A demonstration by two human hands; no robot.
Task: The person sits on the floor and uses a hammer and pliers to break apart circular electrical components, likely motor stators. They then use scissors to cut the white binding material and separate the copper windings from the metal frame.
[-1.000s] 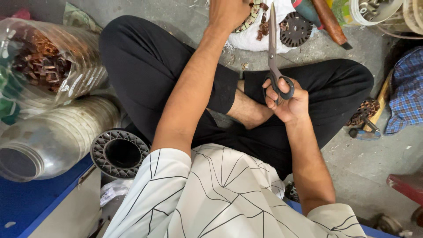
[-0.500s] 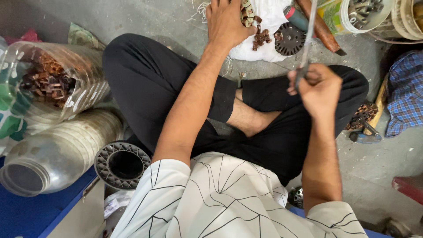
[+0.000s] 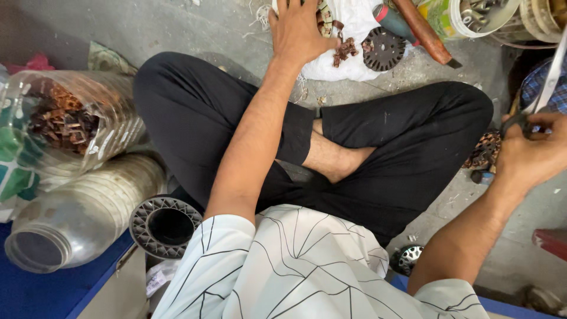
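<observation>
While seated cross-legged on a concrete floor (image 3: 195, 29), a person reaches the left hand (image 3: 300, 31) forward, fingers spread flat on a white cloth (image 3: 348, 56) strewn with copper scraps (image 3: 344, 51), beside a dark rotor disc (image 3: 383, 48). Out at the side, the right hand (image 3: 531, 155) is closed around the handles of scissors (image 3: 546, 82), whose blades point up out of frame (whether they are parted cannot be told). Judging by the poses, this is a picking-up step, with cutting paused; bringing a piece within reach of the blades appears to call for a firm pinch. Clear jars (image 3: 71, 171) lie at the left knee.
</observation>
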